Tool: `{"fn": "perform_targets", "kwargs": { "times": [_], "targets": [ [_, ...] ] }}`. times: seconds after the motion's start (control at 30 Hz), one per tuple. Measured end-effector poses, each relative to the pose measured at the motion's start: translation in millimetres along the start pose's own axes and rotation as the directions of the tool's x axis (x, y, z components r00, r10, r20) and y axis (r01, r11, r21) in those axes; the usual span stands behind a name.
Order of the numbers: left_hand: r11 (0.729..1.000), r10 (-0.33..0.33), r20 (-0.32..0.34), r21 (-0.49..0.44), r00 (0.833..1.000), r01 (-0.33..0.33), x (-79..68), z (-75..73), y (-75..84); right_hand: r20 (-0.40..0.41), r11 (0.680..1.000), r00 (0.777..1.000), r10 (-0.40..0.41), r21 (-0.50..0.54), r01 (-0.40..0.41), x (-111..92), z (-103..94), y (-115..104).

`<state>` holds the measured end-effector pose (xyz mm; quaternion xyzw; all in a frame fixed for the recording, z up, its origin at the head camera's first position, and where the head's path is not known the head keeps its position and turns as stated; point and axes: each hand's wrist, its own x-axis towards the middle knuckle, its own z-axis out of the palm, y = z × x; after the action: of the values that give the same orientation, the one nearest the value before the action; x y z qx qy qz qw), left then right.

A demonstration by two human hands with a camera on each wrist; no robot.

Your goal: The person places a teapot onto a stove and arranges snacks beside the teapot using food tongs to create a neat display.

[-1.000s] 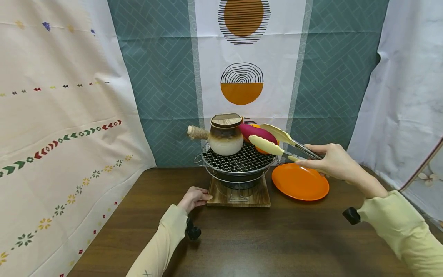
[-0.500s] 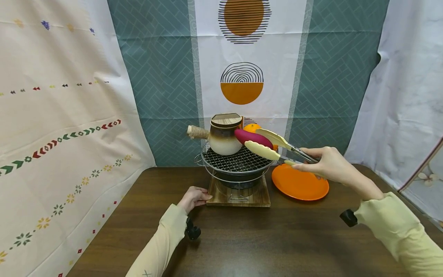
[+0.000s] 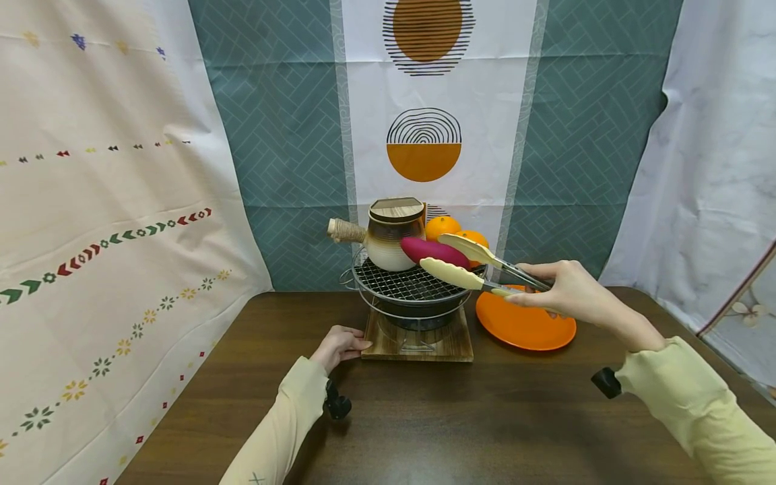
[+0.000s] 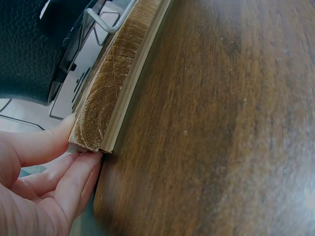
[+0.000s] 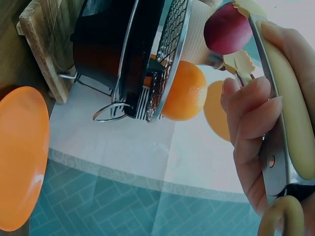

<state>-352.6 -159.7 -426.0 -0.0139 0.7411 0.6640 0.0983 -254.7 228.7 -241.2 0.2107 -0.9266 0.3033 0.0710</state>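
Note:
My right hand [image 3: 572,293] grips a pair of kitchen tongs [image 3: 451,272] with cream scalloped tips. Between those tips a purple sweet potato [image 3: 433,251] is held above the wire grill grate [image 3: 400,283], in front of the clay pot. The right wrist view shows the sweet potato [image 5: 227,29] end-on, apart from the mesh. My left hand [image 3: 339,347] pinches the near left corner of the square wooden board [image 3: 377,342] under the grill. Thumb on top and fingers at the edge show in the left wrist view, on the board [image 4: 106,93].
A clay pot [image 3: 388,249] with a wooden lid and rope-wrapped handle stands at the grate's left. Behind the tongs sit two oranges [image 3: 442,227] on the grill's far right. An orange plate [image 3: 527,330] lies right of the grill. Fabric curtains [image 3: 291,135] surround the table.
The tongs and sweet potato have moved left, down and nearer to me, away from the oranges, which show more now. My left hand has stayed on the board's corner.

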Motion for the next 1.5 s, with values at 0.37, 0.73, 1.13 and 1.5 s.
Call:
{"fn": "perform_targets", "kwargs": {
  "times": [0.37, 0.73, 1.13, 1.5],
  "targets": [
    [0.999, -0.038, -0.049, 0.023, 0.998, 0.039, -13.0, 4.7, 12.1, 0.048, 0.999, 0.998, -0.043, 0.023, 0.042, 5, 4.2, 1],
    [0.999, -0.041, -0.041, 0.016, 0.998, 0.042, -12.6, 5.5, 11.4, 0.112, 0.999, 0.993, -0.043, 0.02, 0.041, 10, 5.1, 1],
    [0.998, -0.054, -0.049, 0.019, 0.997, 0.055, -12.3, 6.0, 11.8, 0.139, 0.999, 0.989, -0.043, 0.0, 0.044, 19, 6.0, 2],
    [0.999, -0.044, -0.042, 0.011, 0.998, 0.045, -12.8, 4.7, 11.2, 0.159, 1.0, 0.987, -0.029, 0.009, 0.028, 24, 8.1, 2]
  ]
}}
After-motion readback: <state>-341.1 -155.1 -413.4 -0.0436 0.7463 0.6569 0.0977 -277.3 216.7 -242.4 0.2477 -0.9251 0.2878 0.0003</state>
